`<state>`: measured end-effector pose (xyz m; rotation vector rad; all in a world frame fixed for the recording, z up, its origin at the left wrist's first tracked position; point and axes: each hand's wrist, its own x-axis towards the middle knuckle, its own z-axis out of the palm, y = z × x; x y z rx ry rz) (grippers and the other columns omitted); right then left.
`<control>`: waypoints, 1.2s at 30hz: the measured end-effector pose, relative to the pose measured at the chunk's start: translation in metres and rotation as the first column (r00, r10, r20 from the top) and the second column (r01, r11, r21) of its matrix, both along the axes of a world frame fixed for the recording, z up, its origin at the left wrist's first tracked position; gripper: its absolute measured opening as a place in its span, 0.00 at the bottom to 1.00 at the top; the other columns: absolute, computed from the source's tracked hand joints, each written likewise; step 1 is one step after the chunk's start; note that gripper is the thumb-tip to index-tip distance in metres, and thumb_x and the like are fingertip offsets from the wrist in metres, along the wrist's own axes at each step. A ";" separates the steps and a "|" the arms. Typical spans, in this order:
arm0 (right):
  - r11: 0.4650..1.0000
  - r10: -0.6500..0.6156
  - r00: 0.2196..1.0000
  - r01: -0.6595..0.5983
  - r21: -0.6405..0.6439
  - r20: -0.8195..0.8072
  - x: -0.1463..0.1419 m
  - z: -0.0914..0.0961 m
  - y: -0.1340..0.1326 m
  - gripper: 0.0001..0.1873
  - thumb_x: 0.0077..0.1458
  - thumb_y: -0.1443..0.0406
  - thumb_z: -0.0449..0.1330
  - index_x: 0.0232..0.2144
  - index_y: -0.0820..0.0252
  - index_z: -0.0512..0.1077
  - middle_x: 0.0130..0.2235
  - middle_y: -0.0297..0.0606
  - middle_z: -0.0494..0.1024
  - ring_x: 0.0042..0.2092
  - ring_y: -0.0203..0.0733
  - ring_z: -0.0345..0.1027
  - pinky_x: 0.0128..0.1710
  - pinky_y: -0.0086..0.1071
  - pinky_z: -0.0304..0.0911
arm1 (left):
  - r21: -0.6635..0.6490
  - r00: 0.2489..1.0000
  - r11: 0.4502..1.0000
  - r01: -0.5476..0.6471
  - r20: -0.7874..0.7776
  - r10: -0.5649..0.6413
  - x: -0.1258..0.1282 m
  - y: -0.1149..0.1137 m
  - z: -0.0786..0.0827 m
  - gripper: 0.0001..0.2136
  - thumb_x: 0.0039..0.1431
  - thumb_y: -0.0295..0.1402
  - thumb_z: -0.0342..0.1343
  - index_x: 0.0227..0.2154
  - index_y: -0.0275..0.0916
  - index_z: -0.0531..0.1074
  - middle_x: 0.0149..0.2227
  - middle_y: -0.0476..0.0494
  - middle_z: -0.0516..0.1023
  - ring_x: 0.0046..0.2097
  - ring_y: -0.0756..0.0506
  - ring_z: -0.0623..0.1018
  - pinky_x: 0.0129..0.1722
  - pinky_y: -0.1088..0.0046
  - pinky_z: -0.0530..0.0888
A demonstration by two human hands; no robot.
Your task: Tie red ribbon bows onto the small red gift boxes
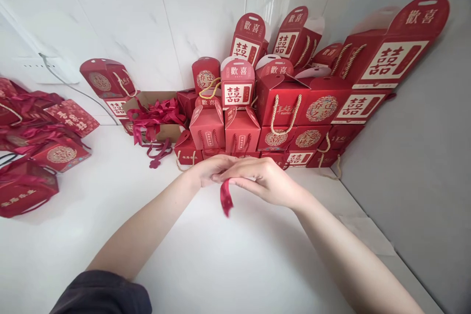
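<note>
A short end of dark red ribbon (226,199) hangs down between my two hands, above the white tabletop. My right hand (268,179) is closed on it, thumb and fingers pinched together and pointing left. Bent inward beside it, my left hand (211,169) meets the right fingertips and is closed at the same ribbon. The right hand partly covers the left fingers, and the rest of the ribbon is hidden. Just behind the hands stand small pinkish-red gift boxes (241,130) with dark red cords.
Stacked red gift boxes (281,100) with rope handles line the tiled wall. An open cardboard box (171,132) of loose ribbons (164,112) stands left of them. More ribboned red boxes (61,154) sit at the far left. A grey wall (415,167) bounds the right.
</note>
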<state>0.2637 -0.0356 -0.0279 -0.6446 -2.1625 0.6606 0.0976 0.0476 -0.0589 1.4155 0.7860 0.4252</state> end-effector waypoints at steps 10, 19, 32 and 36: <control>0.690 -0.175 0.914 -0.151 -0.708 -0.365 0.013 0.016 -0.008 0.16 0.61 0.56 0.59 0.30 0.64 0.74 0.29 0.40 0.80 0.27 0.37 0.73 0.28 0.31 0.68 | 0.839 0.787 0.341 -0.424 0.155 0.597 -0.029 0.005 0.041 0.11 0.57 0.42 0.58 0.37 0.40 0.75 0.34 0.46 0.76 0.35 0.48 0.75 0.36 0.71 0.72; 0.624 -0.141 0.890 -0.260 -0.737 -0.434 0.014 0.018 -0.011 0.14 0.62 0.58 0.58 0.31 0.64 0.73 0.30 0.40 0.80 0.29 0.37 0.73 0.32 0.31 0.68 | 0.948 0.778 0.223 -0.226 0.039 0.627 -0.052 0.038 0.041 0.21 0.69 0.41 0.43 0.58 0.40 0.69 0.63 0.41 0.67 0.65 0.43 0.65 0.66 0.61 0.60; 0.778 -0.327 0.923 0.141 -0.612 -0.203 0.056 0.036 -0.033 0.16 0.59 0.56 0.62 0.26 0.60 0.67 0.22 0.26 0.58 0.24 0.29 0.47 0.23 0.28 0.42 | 0.777 0.656 0.272 -0.568 0.228 0.720 -0.078 -0.031 0.102 0.17 0.59 0.33 0.58 0.52 0.43 0.75 0.46 0.52 0.82 0.49 0.40 0.80 0.54 0.56 0.77; 0.668 -0.333 0.921 0.079 -0.740 -0.202 0.063 0.015 -0.037 0.16 0.60 0.55 0.60 0.28 0.60 0.66 0.26 0.32 0.70 0.25 0.30 0.57 0.25 0.27 0.50 | 0.870 0.751 0.298 -0.393 0.117 0.649 -0.050 -0.045 0.058 0.16 0.61 0.31 0.55 0.52 0.42 0.75 0.51 0.48 0.79 0.51 0.41 0.79 0.57 0.59 0.75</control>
